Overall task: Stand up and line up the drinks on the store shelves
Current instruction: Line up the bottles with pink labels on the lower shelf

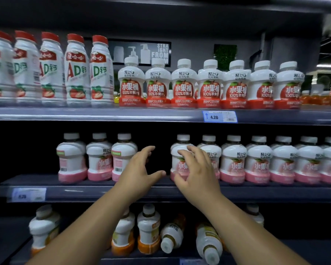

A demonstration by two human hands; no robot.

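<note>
Middle shelf (pixel 103 194): pink drinks stand in a row, with a gap at centre frame. The left hand (pixel 139 169), spread and holding nothing, reaches into that gap, beside the end bottle (pixel 120 155) at its 9 o'clock. The right hand (pixel 195 169), fingers spread, lies across the front of the pink bottle (pixel 180 166) at the gap's 3 o'clock edge, not closed round it.

Lower shelf, 6 o'clock: two orange bottles (pixel 170 237) lie tipped, caps outward, not yet stood.

Risks: dragging the pink bottle with so loose a hold could topple it into the close-packed neighbours at its 3 o'clock. Both forearms pass in front of the tipped bottles, and a brush could roll them off the edge.
</note>
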